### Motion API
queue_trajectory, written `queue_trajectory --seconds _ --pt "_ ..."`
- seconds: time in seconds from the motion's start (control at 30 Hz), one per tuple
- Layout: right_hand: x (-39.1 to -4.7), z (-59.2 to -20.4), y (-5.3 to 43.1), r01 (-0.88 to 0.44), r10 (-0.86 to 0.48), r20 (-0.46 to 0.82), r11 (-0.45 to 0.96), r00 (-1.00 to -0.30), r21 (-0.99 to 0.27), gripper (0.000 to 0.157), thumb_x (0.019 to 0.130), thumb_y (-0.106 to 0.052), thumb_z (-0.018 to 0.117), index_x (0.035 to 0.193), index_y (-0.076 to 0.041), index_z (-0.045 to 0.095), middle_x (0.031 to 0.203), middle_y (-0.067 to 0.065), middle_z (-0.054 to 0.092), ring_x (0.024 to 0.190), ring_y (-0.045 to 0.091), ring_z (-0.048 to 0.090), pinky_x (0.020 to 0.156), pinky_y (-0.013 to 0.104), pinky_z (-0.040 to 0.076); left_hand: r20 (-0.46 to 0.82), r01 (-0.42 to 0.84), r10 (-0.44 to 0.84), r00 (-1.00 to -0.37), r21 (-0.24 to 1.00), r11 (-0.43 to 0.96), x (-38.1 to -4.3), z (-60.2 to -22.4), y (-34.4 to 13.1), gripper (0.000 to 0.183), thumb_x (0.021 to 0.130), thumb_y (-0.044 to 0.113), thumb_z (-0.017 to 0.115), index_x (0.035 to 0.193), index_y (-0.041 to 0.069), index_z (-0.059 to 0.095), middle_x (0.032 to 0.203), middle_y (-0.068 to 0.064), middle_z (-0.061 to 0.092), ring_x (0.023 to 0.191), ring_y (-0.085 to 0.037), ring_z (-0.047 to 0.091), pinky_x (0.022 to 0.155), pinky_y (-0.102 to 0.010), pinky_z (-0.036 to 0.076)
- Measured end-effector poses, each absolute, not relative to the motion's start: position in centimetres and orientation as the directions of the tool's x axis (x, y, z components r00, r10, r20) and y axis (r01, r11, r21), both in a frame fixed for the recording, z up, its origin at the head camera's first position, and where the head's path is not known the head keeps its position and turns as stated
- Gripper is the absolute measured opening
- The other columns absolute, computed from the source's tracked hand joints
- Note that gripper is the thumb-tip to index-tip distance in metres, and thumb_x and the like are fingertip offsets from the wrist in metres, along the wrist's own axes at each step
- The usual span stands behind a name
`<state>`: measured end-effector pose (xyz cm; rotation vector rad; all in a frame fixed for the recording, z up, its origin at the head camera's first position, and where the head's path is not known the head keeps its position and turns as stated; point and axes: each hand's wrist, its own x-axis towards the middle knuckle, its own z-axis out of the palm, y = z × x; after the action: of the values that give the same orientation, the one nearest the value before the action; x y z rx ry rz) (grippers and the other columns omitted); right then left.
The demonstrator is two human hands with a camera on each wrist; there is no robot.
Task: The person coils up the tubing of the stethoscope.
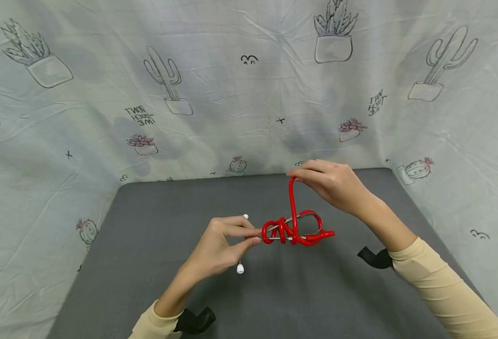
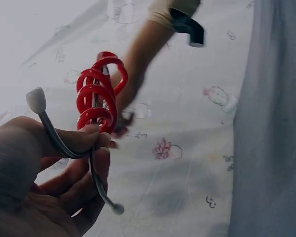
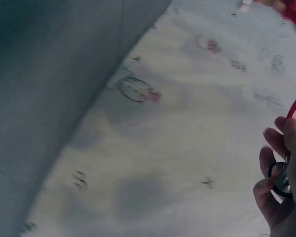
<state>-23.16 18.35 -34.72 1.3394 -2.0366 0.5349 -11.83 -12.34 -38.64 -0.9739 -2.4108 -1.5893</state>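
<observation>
A stethoscope with red tubing point(image 1: 292, 200) hangs in the air between the hands, above the grey surface. Thumb and fingers of my left hand point(image 1: 215, 247) pinch its metal ear tubes, close to the crossing. White ear tips point(image 2: 36, 100) stick out on either side of that hand. Several turns of tubing wind around the metal tubes, forming a red coil point(image 2: 96, 94) in the left wrist view. My right hand point(image 1: 333, 186), higher and to the right, pinches the tubing's free length. In the right wrist view a round chest piece point(image 3: 280, 178) with a black rim sits within that hand's fingers.
A grey padded table point(image 1: 168, 207) lies beneath the hands. White fabric printed with cacti point(image 1: 274, 94) surrounds it at the back and sides. Black straps point(image 1: 196, 321) are at both wrists, over beige sleeves point(image 1: 448, 292).
</observation>
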Motion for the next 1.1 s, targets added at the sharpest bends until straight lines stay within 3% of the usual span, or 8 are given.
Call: queue_trajectory --seconds 0.07,0.2,0.3,0.43,0.67,0.83,0.97,1.1 --pt "-23.7 -36.2 18.3 -0.928 -0.651 0.691 0.366 -0.313 -0.076 0.030 0.096 -0.007 0.081 0.125 -0.012 0.080 0.102 0.001 0.080 0.082 0.012 0.071 0.067 0.024 0.058 0.427 0.557 0.442 -0.789 0.801 0.221 -12.0 -38.6 -12.4 0.016 0.094 0.002 0.083 0.109 0.004 0.087 0.094 -0.005 0.080 0.076 -0.006 0.065 0.064 -0.026 0.057" --pt "-23.5 -38.8 17.8 -0.922 -0.631 0.674 0.288 -0.385 -0.257 0.029 0.099 -0.001 0.075 0.127 -0.008 0.077 0.100 0.003 0.077 0.081 0.010 0.068 0.074 0.014 0.057 0.453 0.555 0.406 -0.793 0.813 0.177 -12.3 -38.4 -12.3 0.016 0.092 -0.001 0.084 0.107 0.001 0.087 0.093 -0.008 0.081 0.078 -0.009 0.067 0.064 -0.028 0.058" --pt "-22.8 -40.5 17.2 -0.902 -0.602 0.672 0.267 -0.432 -0.341 0.041 0.090 0.017 0.075 0.125 -0.005 0.077 0.099 0.005 0.077 0.079 0.010 0.067 0.073 0.011 0.057 0.466 0.550 0.374 -0.802 0.820 0.158 -12.5 -38.2 -12.4 0.017 0.090 -0.003 0.084 0.106 0.000 0.087 0.093 -0.010 0.081 0.078 -0.011 0.068 0.063 -0.028 0.057" --pt "-21.7 -42.5 16.5 -0.870 -0.555 0.671 0.288 -0.492 -0.399 0.035 0.088 0.015 0.078 0.118 -0.003 0.078 0.099 0.010 0.079 0.071 0.010 0.063 0.065 0.015 0.054 0.482 0.548 0.335 -0.809 0.825 0.137 -12.8 -38.4 -12.6 0.017 0.089 -0.006 0.084 0.105 -0.002 0.086 0.094 -0.014 0.081 0.080 -0.012 0.069 0.061 -0.026 0.057" --pt "-20.0 -43.7 15.4 -0.815 -0.529 0.621 0.399 -0.578 -0.419 0.029 0.094 0.003 0.079 0.122 0.003 0.078 0.095 0.012 0.079 0.073 0.015 0.067 0.066 0.025 0.059 0.543 0.575 0.208 -0.813 0.806 0.143 -14.0 -39.8 -12.7 0.017 0.090 -0.009 0.081 0.107 -0.007 0.084 0.096 -0.020 0.080 0.083 -0.010 0.072 0.066 -0.021 0.060" --pt "-18.5 -43.1 14.6 -0.807 -0.555 0.586 0.417 -0.590 -0.418 0.028 0.094 -0.002 0.081 0.122 0.001 0.080 0.099 0.011 0.079 0.074 0.011 0.067 0.065 0.020 0.057 0.561 0.575 0.126 -0.818 0.795 0.192 -14.5 -40.4 -12.7 0.017 0.090 -0.009 0.082 0.106 -0.005 0.085 0.096 -0.020 0.081 0.081 -0.007 0.072 0.059 -0.019 0.055" --pt "-17.3 -42.6 14.2 -0.814 -0.577 0.578 0.463 -0.578 -0.352 0.037 0.094 -0.002 0.082 0.130 0.003 0.077 0.104 0.013 0.079 0.074 0.013 0.070 0.063 0.018 0.058 0.567 0.568 0.080 -0.820 0.787 0.240 -14.6 -40.6 -12.5 0.017 0.089 -0.007 0.084 0.106 -0.003 0.086 0.097 -0.018 0.082 0.083 -0.007 0.072 0.056 -0.019 0.052" --pt "-16.2 -42.3 13.8 -0.808 -0.597 0.571 0.542 -0.563 -0.231 0.040 0.092 -0.005 0.084 0.130 0.002 0.075 0.097 0.008 0.076 0.072 0.012 0.069 0.063 0.019 0.058 0.556 0.547 0.058 -0.829 0.786 0.287 -14.9 -40.9 -12.3 0.017 0.090 -0.004 0.085 0.106 -0.002 0.086 0.098 -0.015 0.082 0.080 -0.006 0.069 0.051 -0.019 0.044"
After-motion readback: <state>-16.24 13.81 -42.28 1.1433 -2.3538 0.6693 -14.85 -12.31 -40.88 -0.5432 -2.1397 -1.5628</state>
